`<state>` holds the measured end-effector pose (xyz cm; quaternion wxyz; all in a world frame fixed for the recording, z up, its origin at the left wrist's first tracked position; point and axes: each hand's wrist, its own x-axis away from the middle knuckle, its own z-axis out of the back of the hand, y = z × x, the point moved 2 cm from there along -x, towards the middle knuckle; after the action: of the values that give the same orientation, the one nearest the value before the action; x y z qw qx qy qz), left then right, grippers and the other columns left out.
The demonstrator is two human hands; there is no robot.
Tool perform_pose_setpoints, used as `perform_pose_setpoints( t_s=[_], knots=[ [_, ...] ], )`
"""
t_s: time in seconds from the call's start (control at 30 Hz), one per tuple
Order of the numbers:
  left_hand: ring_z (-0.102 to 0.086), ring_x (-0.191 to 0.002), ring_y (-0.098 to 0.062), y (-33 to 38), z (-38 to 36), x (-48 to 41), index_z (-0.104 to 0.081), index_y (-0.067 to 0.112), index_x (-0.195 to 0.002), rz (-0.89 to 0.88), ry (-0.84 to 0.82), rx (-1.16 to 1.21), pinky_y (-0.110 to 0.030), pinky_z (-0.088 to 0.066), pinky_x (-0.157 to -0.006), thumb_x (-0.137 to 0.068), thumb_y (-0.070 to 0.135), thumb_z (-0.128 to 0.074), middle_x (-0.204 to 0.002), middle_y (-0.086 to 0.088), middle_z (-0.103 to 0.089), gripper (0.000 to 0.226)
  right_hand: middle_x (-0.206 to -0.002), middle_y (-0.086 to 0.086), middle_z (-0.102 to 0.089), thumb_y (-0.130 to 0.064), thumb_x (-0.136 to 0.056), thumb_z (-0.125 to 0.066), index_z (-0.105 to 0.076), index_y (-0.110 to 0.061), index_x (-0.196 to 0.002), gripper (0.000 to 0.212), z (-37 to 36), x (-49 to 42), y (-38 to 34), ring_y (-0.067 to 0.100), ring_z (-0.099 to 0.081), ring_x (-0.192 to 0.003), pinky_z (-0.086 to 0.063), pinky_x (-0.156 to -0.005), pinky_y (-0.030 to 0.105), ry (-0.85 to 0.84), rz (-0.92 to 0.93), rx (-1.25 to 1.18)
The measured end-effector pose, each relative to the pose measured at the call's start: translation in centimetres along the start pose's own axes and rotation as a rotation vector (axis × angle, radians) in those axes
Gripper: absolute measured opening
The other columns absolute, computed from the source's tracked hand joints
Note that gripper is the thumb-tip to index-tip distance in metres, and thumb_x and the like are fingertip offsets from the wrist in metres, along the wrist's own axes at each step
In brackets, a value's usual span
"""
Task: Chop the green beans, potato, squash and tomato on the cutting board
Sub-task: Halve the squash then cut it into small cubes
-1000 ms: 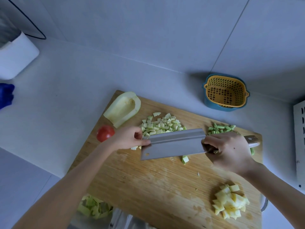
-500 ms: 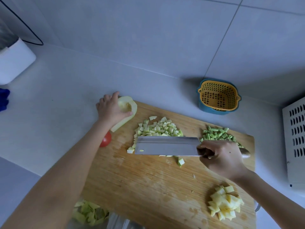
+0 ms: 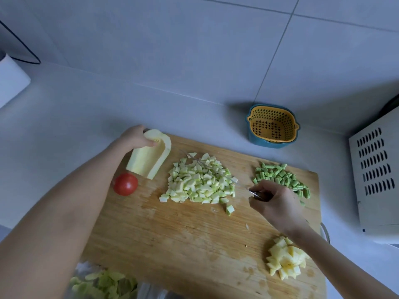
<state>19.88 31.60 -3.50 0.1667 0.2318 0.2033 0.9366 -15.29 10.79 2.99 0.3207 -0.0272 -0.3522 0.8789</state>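
On the wooden cutting board [image 3: 177,236], my left hand [image 3: 135,138] grips the far end of a peeled squash half [image 3: 149,157] at the board's back left corner. A whole red tomato [image 3: 125,183] lies just in front of it. In the board's middle sits a pile of diced squash [image 3: 200,182]. My right hand [image 3: 275,202] is shut on the cleaver handle; the cleaver [image 3: 216,169] stands on edge over the pile, seen as a thin line. Chopped green beans [image 3: 280,178] lie behind that hand. Diced potato [image 3: 286,258] is heaped at the front right.
A yellow colander in a blue bowl [image 3: 272,126] stands on the counter behind the board. A white vented appliance [image 3: 375,178] is at the right edge. Green peelings [image 3: 103,283] lie in a bag at the front left. A white object [image 3: 11,80] sits far left.
My left hand left the cleaver blade, reached back left and took hold of the squash half. The cleaver turned from flat-facing to edge-on over the diced squash.
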Motion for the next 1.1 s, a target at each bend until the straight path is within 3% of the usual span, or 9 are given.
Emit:
perform_pose_setpoints(
  t_s=[0.07,0.23,0.33,0.5,0.63,0.83,0.93,1.0,1.1],
  knots=[
    [-0.053,-0.102,-0.024,-0.4,-0.5,-0.2,-0.057,0.005,-0.116,0.055,-0.037,0.023,-0.029,-0.041,-0.08,-0.082,0.027,-0.071,-0.122,-0.01,-0.057,0.044,-0.06,-0.022,-0.061,-0.02,-0.066,-0.074,-0.059,-0.043,-0.069,0.027,-0.5,0.5,-0.4,-0.003,-0.056,-0.061,-0.035,-0.05,0.018,0.001,-0.028,-0.003],
    [-0.049,-0.115,-0.032,0.1,-0.1,-0.5,-0.049,0.007,-0.129,0.036,-0.104,-0.007,-0.038,-0.045,-0.079,-0.088,0.023,-0.064,-0.13,-0.012,-0.049,0.046,-0.054,-0.018,-0.059,-0.019,-0.067,-0.075,-0.059,-0.039,-0.065,0.025,-1.4,1.7,-0.7,-0.002,-0.054,-0.057,-0.033,-0.048,0.02,0.026,-0.099,-0.07],
    [-0.053,-0.109,-0.034,0.8,1.4,-0.3,-0.052,0.006,-0.119,0.019,-0.117,-0.004,-0.043,-0.047,-0.079,-0.088,0.017,-0.062,-0.122,-0.015,-0.054,0.035,-0.05,-0.016,-0.058,-0.016,-0.067,-0.075,-0.06,-0.034,-0.063,0.024,-1.4,2.4,-0.8,0.0,-0.05,-0.045,-0.032,-0.046,0.021,0.057,-0.134,-0.127],
    [-0.059,-0.102,-0.029,1.5,5.6,2.9,-0.051,0.012,-0.117,-0.059,-0.076,0.246,-0.046,-0.054,-0.08,-0.081,0.001,-0.053,-0.113,-0.011,-0.059,0.038,-0.05,-0.006,-0.058,-0.013,-0.068,-0.074,-0.062,-0.028,-0.063,0.02,-1.3,3.3,-1.0,0.004,-0.044,-0.041,-0.036,-0.049,0.028,0.062,-0.133,-0.237],
    [-0.058,-0.09,-0.02,1.4,8.2,8.8,-0.048,0.019,-0.116,-0.098,0.025,0.482,-0.034,-0.052,-0.063,-0.081,0.001,-0.049,-0.105,-0.003,-0.058,0.039,-0.047,0.001,-0.057,-0.007,-0.07,-0.071,-0.063,-0.022,-0.064,0.018,-1.6,3.5,-1.7,0.014,-0.046,-0.042,-0.037,-0.048,0.03,-0.013,-0.14,-0.39],
    [-0.064,-0.085,-0.023,-1.8,4.2,18.8,-0.052,0.014,-0.117,0.242,0.057,0.947,-0.032,-0.056,-0.05,-0.085,-0.006,-0.045,-0.099,-0.008,-0.062,0.038,-0.047,0.008,-0.05,0.002,-0.076,-0.066,-0.058,0.001,-0.071,0.009,-2.8,2.9,-2.3,0.021,-0.042,-0.045,-0.032,-0.039,0.027,-0.198,-0.165,-0.505],
    [-0.061,-0.087,-0.027,-3.3,0.9,23.0,-0.048,0.014,-0.112,0.456,0.093,1.146,-0.038,-0.058,-0.052,-0.087,-0.004,-0.05,-0.102,-0.009,-0.056,0.031,-0.047,0.007,-0.051,-0.002,-0.077,-0.068,-0.063,-0.01,-0.065,0.015,-2.7,2.5,-2.6,0.019,-0.041,-0.044,-0.033,-0.04,0.029,-0.296,-0.132,-0.448],
    [-0.058,-0.092,-0.028,-3.7,-0.8,24.7,-0.044,0.013,-0.113,0.487,0.226,1.047,-0.037,-0.056,-0.054,-0.084,-0.001,-0.055,-0.11,-0.008,-0.052,0.034,-0.047,0.006,-0.052,-0.006,-0.077,-0.07,-0.063,-0.016,-0.06,0.021,-2.6,2.2,-2.5,0.019,-0.042,-0.043,-0.035,-0.042,0.029,-0.335,-0.109,-0.398],
    [-0.054,-0.091,-0.03,-3.5,-3.2,26.4,-0.038,0.011,-0.121,0.474,0.475,0.538,-0.034,-0.047,-0.063,-0.083,0.006,-0.056,-0.113,-0.012,-0.054,0.042,-0.047,0.004,-0.054,-0.012,-0.076,-0.072,-0.063,-0.018,-0.061,0.019,-2.5,2.1,-2.3,0.02,-0.044,-0.043,-0.037,-0.045,0.03,-0.383,-0.047,-0.332]
  ],
)
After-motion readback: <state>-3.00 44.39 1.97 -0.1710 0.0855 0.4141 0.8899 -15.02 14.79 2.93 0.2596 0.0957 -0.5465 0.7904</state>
